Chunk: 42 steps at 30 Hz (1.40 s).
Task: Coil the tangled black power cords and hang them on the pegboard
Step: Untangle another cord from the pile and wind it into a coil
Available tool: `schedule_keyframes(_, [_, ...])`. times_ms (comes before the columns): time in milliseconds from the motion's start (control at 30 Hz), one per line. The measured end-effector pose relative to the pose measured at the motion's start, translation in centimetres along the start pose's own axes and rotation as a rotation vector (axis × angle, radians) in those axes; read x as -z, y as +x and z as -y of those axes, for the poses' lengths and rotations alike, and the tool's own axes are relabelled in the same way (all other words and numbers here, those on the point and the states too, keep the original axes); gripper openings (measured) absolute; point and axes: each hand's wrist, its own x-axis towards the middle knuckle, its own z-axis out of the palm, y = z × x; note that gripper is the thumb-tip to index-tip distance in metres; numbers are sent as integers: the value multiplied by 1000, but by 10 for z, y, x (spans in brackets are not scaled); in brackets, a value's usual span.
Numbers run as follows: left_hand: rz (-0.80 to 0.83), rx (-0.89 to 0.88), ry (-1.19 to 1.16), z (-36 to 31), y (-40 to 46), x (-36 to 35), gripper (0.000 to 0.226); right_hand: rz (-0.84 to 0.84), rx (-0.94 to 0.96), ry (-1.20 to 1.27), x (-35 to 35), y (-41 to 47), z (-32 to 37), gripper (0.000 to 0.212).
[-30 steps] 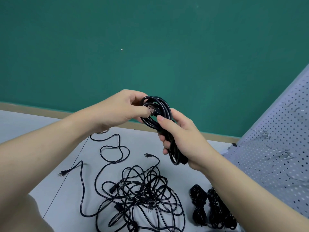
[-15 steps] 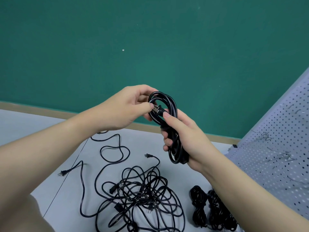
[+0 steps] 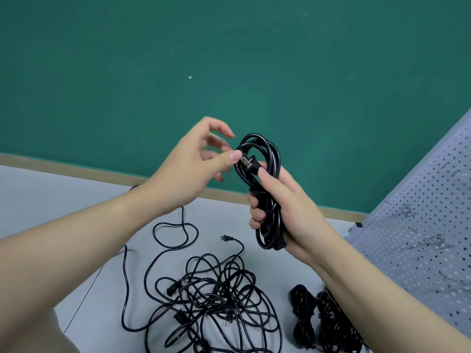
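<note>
My right hand [image 3: 288,207] grips a coiled black power cord [image 3: 272,154] upright in front of the green wall, and its thumb presses the cord's plug [image 3: 251,164] against the loops. My left hand [image 3: 188,169] is beside the coil with its fingers spread. Only its thumb tip touches the plug's prongs. Below on the grey table [image 3: 51,200] lies a tangled pile of black cords [image 3: 216,296]. A grey pegboard [image 3: 420,250] with metal hooks [image 3: 407,212] leans at the right.
Two coiled cord bundles [image 3: 303,312] [image 3: 334,324] lie on the table at the pegboard's foot. A loose cord [image 3: 175,235] loops away from the tangle to the left. A loose plug [image 3: 226,238] lies near the pile's far side.
My left hand has let go of the plug and spread its fingers, after pinching it at the coil's top. The right hand has raised the coil slightly and turned it upright.
</note>
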Motion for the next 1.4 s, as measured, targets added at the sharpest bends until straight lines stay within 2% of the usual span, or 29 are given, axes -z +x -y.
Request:
schedule_keyframes(67, [-80,-229,300,-1,-1,-1,15,-9,-18,5,1,1,0,12])
schedule_keyframes(133, [7,-423,550,-3,-2,0,17,-10,-35,5,1,1,1,17])
schedule_keyframes(267, [126,-416,704,-8,-4,1,31,19,-71,29,6,0,4,35])
schedule_keyframes(400, [152,-317,657,-12,-3,-2,37,56,-102,68,8,-1,3,27])
schedule_keyframes(533, [140,-252,579,-14,-5,-11,25,30,-114,81,6,-1,3,27])
schedule_keyframes(633, [135,-218,557,-15,-10,-20,27,7,-104,110,5,0,6,26])
schedule_keyframes(833, [113,-182,557,-22,-12,-26,33,26,-135,157,10,0,8,39])
schedule_keyframes(1033, [121,-167,615,-21,-11,-24,27,38,-144,102,16,-1,10,39])
schedule_keyframes(1233, [64,-125,462,-24,-11,-29,25,89,-93,85,15,-3,11,43])
schedule_keyframes(1300, [29,-149,490,-22,-10,-30,28,106,-90,94,17,-1,8,43])
schedule_keyframes(1400, [10,-196,635,-19,-9,-31,35,92,-93,29,18,1,1,57])
